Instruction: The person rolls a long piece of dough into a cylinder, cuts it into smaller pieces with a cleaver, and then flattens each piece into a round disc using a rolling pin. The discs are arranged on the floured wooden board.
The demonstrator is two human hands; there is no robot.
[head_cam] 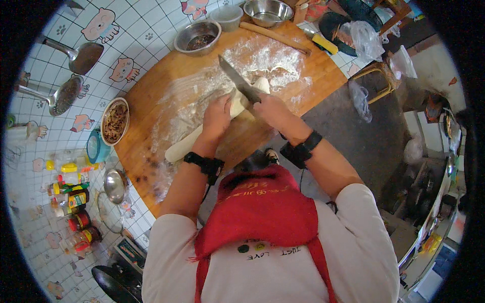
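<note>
A long roll of pale dough (pixel 185 143) lies slantwise across a floured wooden board (pixel 140 113). My left hand (pixel 218 115) rests on the roll, its fingertips close to a kitchen knife. The knife (pixel 235 77) is gripped in my right hand (pixel 273 110), its blade pointing away from me and to the left. The blade crosses over the dough near the roll's far right end (pixel 262 84); I cannot tell whether it has cut in. White flour (pixel 280 68) is spread thickly beyond the dough.
At the board's far edge stand a steel bowl with dark contents (pixel 197 38), a plastic tub (pixel 226 18), another steel bowl (pixel 268 12) and a rolling pin (pixel 274 38). A bowl of brown filling (pixel 116 121) sits at left, near several jars (pixel 77 200). A yellow-handled tool (pixel 324 43) lies at right.
</note>
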